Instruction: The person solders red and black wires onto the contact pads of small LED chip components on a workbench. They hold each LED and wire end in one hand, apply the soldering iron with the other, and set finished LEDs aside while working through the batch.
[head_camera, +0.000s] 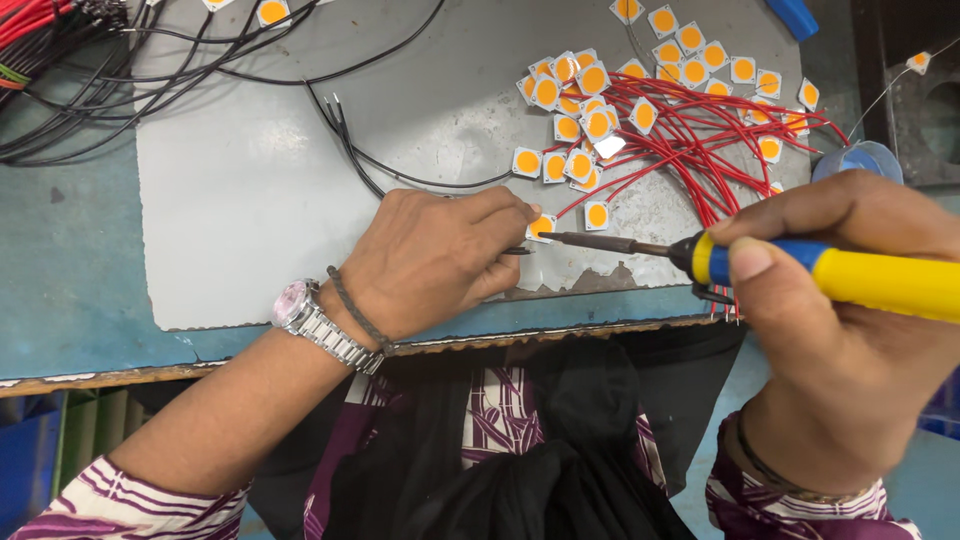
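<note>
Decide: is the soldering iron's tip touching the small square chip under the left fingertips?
Touching: in the head view, the soldering iron tip meets the chip at its edge beside the left hand.

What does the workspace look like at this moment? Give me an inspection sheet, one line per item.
Surface: grey sheet with a chipped front edge, lying on a blue bench.
Job's things: soldering iron with its tip at a small square LED chip; thin black wire leads to the left fingertips.
Clutter: pile of LED chips with red leads; solder spool.
Grippers: left hand pins the chip; right hand grips the iron's yellow handle.
Cables: black and red wire bundle at the far left.
Surroundings: dark cloth on the person's lap.
</note>
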